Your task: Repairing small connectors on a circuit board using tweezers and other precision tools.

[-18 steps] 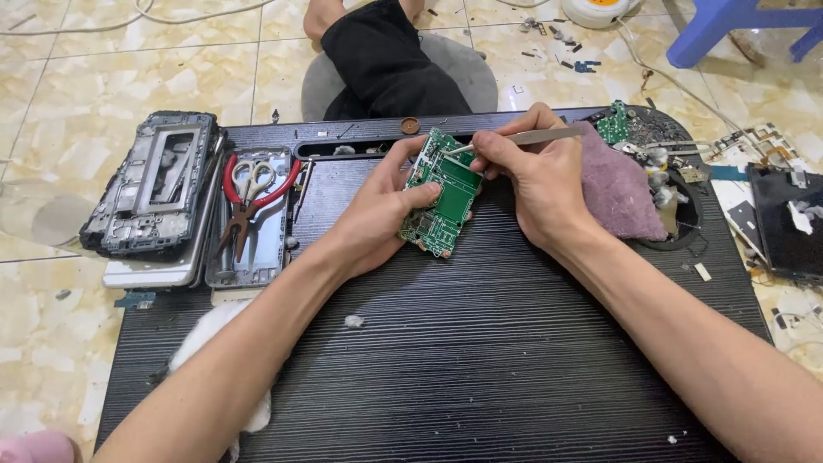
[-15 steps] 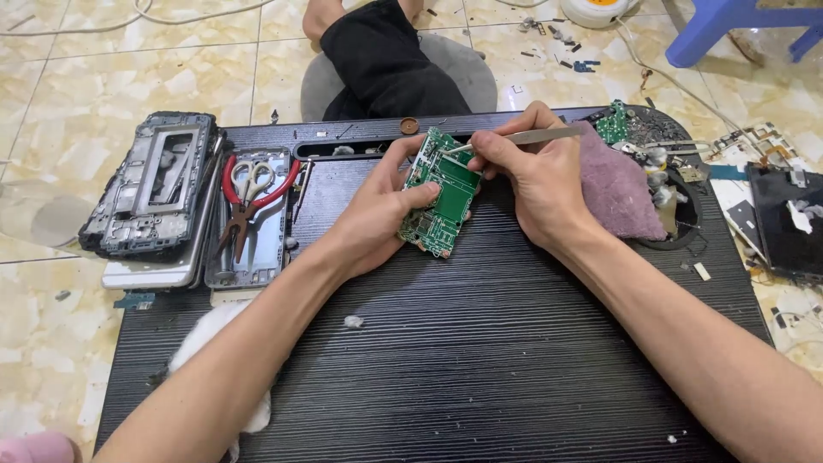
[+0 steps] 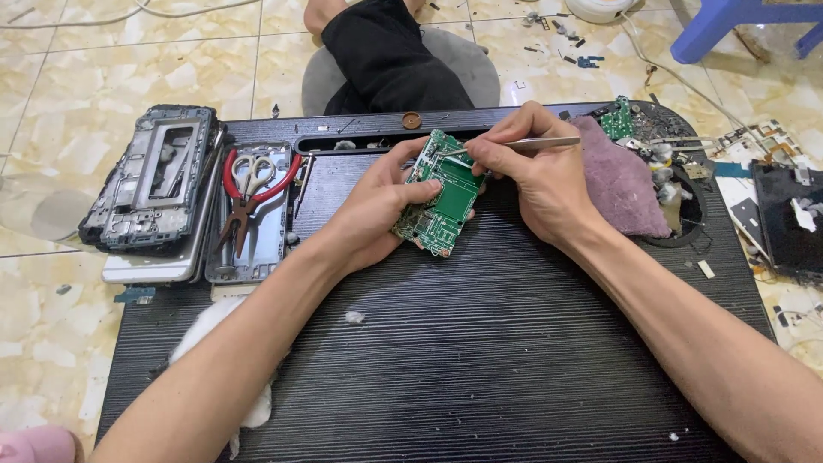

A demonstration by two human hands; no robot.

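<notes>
head view shows the left hand holding a green circuit board tilted above the black ribbed work mat. its fingers are closed on the left edge of the board, with the thumb lying over the front face. the right hand has its fingers pinched together on thin metal tweezers, and the tips of the tweezers touch the upper part of the board, near a small silver part. i cannot tell if the tips hold anything, it is too small.

i judge the step in hand is fine work on one small component at the top of the board, picking or prying it. the next move, i think, asks for a very steady board and a light, exact pressure at the tips, so they do not slip across the neighbouring parts.

just beside the right hand lies a purple cloth. well to the left there is a tray with red-handled pliers and scissors, and next to it a dark phone frame. a white cotton wad lies under the left forearm.
</notes>
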